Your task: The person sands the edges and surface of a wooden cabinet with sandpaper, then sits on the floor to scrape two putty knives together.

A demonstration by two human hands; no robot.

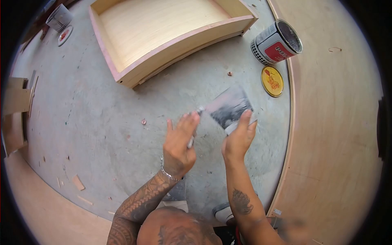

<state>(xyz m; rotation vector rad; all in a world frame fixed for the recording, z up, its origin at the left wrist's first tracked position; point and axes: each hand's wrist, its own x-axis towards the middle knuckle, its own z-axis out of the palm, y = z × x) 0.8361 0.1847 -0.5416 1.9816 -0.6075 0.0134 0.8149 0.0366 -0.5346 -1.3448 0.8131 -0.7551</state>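
My right hand (pixel 239 140) grips a flat, squarish plate (pixel 228 107) by its near corner, thumb on top. Dark grey paste is smeared across the plate, and its far side looks pale pinkish. Just left of it, my left hand (pixel 179 141) is closed around a slim tool, mostly hidden by the fingers and blurred. The tool's greyish tip (pixel 200 109) shows beside the plate's left corner. Both hands are held over the grey floor (pixel 102 134).
A wooden drawer-like box (pixel 179 53) with a curved front lies ahead. At the right stand an opened tin (pixel 277 43) and its yellow stained lid (pixel 272 81), beside a wooden sheet (pixel 335 134). Another tin (pixel 59 18) is far left. Wood scraps (pixel 78 182) litter the floor.
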